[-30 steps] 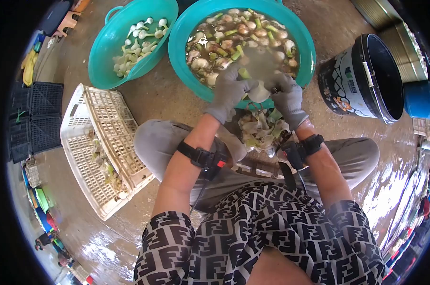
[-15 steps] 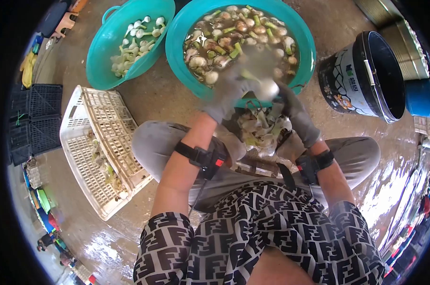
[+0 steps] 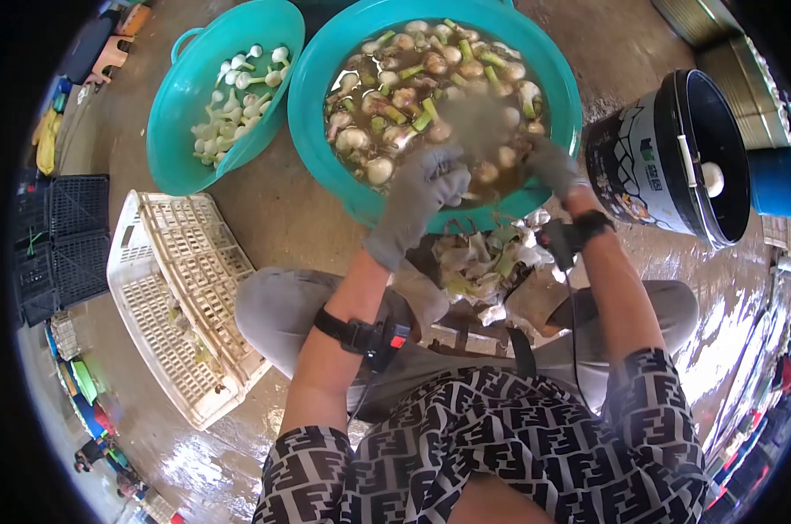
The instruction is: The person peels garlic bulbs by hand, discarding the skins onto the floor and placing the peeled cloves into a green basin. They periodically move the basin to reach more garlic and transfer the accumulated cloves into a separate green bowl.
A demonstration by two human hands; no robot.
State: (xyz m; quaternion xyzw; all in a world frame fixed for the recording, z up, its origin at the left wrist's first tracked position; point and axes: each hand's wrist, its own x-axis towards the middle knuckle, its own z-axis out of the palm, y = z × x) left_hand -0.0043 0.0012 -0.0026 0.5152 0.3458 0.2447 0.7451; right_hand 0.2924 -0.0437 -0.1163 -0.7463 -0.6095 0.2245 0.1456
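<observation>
Peeled bulb (image 3: 712, 178) now sits in black bucket (image 3: 675, 148), gone from both gloved hands; left hand (image 3: 426, 188) and right hand (image 3: 548, 162) hover loosely open, empty, over big teal basin (image 3: 325, 166) near rim.

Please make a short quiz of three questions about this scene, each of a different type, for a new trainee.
1. True or false: the large teal basin holds murky water with unpeeled bulbs.
2. Multiple choice: where is the single white peeled bulb? A) at the mouth of the black bucket B) on the white plastic crate C) on the wet floor
3. Fill in: the small teal basin holds ____ peeled bulbs.

Key: 1 true; 2 A; 3 white. Both the gloved left hand and gloved right hand reach over the large basin.
</observation>
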